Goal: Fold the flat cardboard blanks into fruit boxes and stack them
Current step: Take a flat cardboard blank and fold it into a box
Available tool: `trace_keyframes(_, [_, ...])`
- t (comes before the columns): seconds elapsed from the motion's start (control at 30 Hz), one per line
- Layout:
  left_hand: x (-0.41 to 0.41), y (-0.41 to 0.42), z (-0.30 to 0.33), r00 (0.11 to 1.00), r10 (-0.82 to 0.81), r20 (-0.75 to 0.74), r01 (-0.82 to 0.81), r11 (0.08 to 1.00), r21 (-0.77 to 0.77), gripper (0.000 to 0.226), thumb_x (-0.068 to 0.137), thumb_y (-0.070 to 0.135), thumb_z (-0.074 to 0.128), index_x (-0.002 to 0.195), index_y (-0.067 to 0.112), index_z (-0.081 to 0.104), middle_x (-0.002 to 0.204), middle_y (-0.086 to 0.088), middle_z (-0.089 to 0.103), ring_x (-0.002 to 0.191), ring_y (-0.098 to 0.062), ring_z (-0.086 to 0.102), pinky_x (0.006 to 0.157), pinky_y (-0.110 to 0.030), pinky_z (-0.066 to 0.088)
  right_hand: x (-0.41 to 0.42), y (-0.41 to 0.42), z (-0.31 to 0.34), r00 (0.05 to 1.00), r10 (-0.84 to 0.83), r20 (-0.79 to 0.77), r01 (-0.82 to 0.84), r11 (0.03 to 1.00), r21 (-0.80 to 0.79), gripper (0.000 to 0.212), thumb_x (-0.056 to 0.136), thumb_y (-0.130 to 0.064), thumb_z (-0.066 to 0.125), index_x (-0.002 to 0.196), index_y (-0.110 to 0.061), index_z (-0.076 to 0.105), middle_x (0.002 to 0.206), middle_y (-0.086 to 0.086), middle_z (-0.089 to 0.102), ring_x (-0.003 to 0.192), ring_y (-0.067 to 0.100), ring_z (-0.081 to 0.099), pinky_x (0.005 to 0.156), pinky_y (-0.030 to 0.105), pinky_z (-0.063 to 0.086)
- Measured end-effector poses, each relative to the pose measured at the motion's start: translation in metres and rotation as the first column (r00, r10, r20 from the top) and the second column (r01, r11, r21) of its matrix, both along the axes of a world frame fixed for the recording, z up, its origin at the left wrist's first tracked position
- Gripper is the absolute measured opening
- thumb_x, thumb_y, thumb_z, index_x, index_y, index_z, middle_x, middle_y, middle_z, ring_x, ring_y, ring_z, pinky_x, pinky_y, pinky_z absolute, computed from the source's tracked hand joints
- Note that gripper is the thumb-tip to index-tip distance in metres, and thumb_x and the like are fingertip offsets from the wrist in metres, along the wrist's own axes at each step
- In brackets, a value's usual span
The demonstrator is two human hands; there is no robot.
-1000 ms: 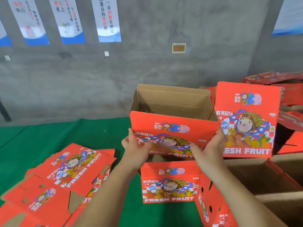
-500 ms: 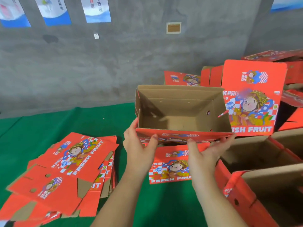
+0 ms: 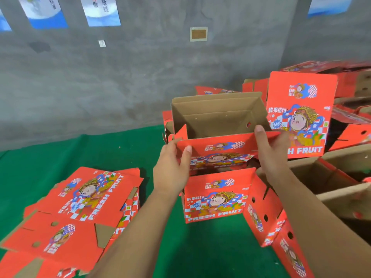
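A folded red fruit box (image 3: 218,121) with a brown inside sits open-topped on another folded box (image 3: 215,197) in the middle. Its printed lid (image 3: 301,111) stands upright on the right. My left hand (image 3: 172,167) holds the left end of the box's red front flap (image 3: 222,147), thumb on the printed face and fingers behind it. My right hand (image 3: 270,149) grips the flap's right end with the fingers over its top edge. A pile of flat red blanks (image 3: 74,207) lies at the lower left on the green mat (image 3: 60,157).
More folded boxes (image 3: 345,177) crowd the right side, some open with brown insides, and others stack at the far right (image 3: 341,73). A grey concrete wall (image 3: 140,77) with posters rises behind. Green mat shows between the blanks and the boxes.
The box came down from a tilted, lifted pose onto the box below. Both hands shifted from under its front edge to the front flap, which now stands more upright.
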State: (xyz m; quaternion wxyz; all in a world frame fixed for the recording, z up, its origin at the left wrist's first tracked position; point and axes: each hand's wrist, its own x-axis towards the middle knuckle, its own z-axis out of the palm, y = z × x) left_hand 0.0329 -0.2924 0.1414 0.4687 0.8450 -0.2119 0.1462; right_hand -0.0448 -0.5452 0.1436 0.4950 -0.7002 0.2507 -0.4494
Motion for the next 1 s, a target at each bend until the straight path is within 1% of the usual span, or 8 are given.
trace_keyframes(0.1, [0.014, 0.001, -0.009, 0.997, 0.012, -0.081, -0.009, 0.999, 0.040, 0.031, 0.102, 0.045, 0.054, 0.121, 0.021, 0.060, 0.116, -0.001, 0.064, 0.111, -0.024, 0.062, 0.093, -0.042, 0.049, 0.006, 0.004, -0.009, 0.994, 0.064, -0.090, -0.066, 0.998, -0.021, 0.103, 0.065, -0.096, 0.056, 0.128, -0.013, 0.057, 0.130, 0.008, 0.060, 0.130, 0.030, 0.054, 0.113, 0.052, 0.042])
trace_keyframes(0.23, [0.031, 0.009, -0.023, 0.993, -0.013, -0.120, 0.019, 0.999, 0.049, 0.025, 0.100, 0.046, 0.057, 0.114, 0.024, 0.061, 0.112, 0.001, 0.067, 0.106, -0.022, 0.064, 0.088, -0.038, 0.050, 0.011, 0.021, -0.019, 0.988, 0.067, -0.140, -0.047, 0.989, 0.141, 0.104, 0.051, -0.102, 0.056, 0.130, -0.036, 0.039, 0.136, 0.000, 0.042, 0.138, 0.026, 0.040, 0.120, 0.050, 0.032])
trace_keyframes(0.37, [0.044, 0.010, -0.022, 0.979, -0.035, -0.199, 0.033, 0.999, -0.012, 0.021, 0.100, 0.044, 0.060, 0.113, 0.028, 0.057, 0.108, 0.009, 0.065, 0.104, -0.018, 0.063, 0.085, -0.032, 0.045, 0.024, 0.030, -0.010, 0.987, 0.152, -0.055, -0.135, 0.964, 0.229, 0.108, 0.051, -0.096, 0.067, 0.129, -0.026, 0.044, 0.137, 0.007, 0.052, 0.132, 0.025, 0.052, 0.114, 0.050, 0.041])
trace_keyframes(0.43, [0.051, 0.009, -0.014, 0.978, -0.032, -0.208, 0.011, 0.995, -0.102, 0.027, 0.101, 0.042, 0.059, 0.119, 0.021, 0.060, 0.110, 0.007, 0.066, 0.108, -0.020, 0.064, 0.088, -0.033, 0.046, 0.028, 0.030, 0.004, 0.985, 0.149, -0.087, -0.133, 0.978, 0.160, 0.109, 0.051, -0.098, 0.064, 0.128, -0.021, 0.051, 0.131, 0.005, 0.059, 0.125, 0.025, 0.058, 0.110, 0.050, 0.045])
trace_keyframes(0.6, [0.058, 0.006, 0.012, 0.994, 0.108, -0.019, -0.110, 0.967, -0.231, 0.025, 0.101, 0.047, 0.056, 0.103, 0.022, 0.060, 0.092, 0.011, 0.065, 0.092, -0.019, 0.065, 0.075, -0.035, 0.045, 0.029, 0.018, 0.038, 0.999, 0.046, -0.025, -0.049, 0.987, -0.152, 0.070, 0.083, -0.083, 0.053, 0.099, -0.015, 0.059, 0.098, 0.005, 0.064, 0.096, 0.023, 0.064, 0.090, 0.047, 0.051])
trace_keyframes(0.77, [0.057, -0.003, 0.025, 0.996, 0.078, 0.052, -0.057, 0.945, -0.323, 0.013, 0.102, 0.042, 0.058, 0.106, 0.029, 0.057, 0.099, 0.011, 0.065, 0.086, 0.005, 0.060, 0.074, -0.022, 0.045, 0.025, 0.015, 0.041, 0.995, 0.078, 0.065, -0.065, 0.982, -0.180, 0.049, 0.093, -0.072, 0.052, 0.090, -0.023, 0.057, 0.075, -0.017, 0.064, 0.074, -0.003, 0.060, 0.073, 0.025, 0.048])
trace_keyframes(0.83, [0.057, -0.005, 0.025, 0.996, 0.064, 0.060, -0.039, 0.936, -0.349, 0.011, 0.102, 0.041, 0.059, 0.106, 0.030, 0.058, 0.101, 0.007, 0.066, 0.089, 0.000, 0.061, 0.078, -0.026, 0.050, 0.025, 0.011, 0.041, 0.988, 0.128, 0.087, -0.109, 0.975, -0.194, 0.042, 0.096, -0.064, 0.056, 0.082, -0.024, 0.060, 0.069, -0.018, 0.063, 0.068, -0.004, 0.059, 0.066, 0.020, 0.046])
trace_keyframes(1.0, [0.047, -0.022, 0.039, 0.992, 0.080, 0.095, -0.030, 0.896, -0.442, 0.015, 0.101, 0.041, 0.060, 0.109, 0.029, 0.062, 0.105, -0.001, 0.069, 0.095, -0.018, 0.065, 0.087, -0.045, 0.054, 0.023, -0.002, 0.053, 0.955, 0.135, 0.265, -0.072, 0.970, -0.233, 0.039, 0.100, -0.042, 0.063, 0.068, -0.029, 0.046, 0.056, -0.024, 0.050, 0.056, -0.006, 0.045, 0.056, 0.009, 0.034])
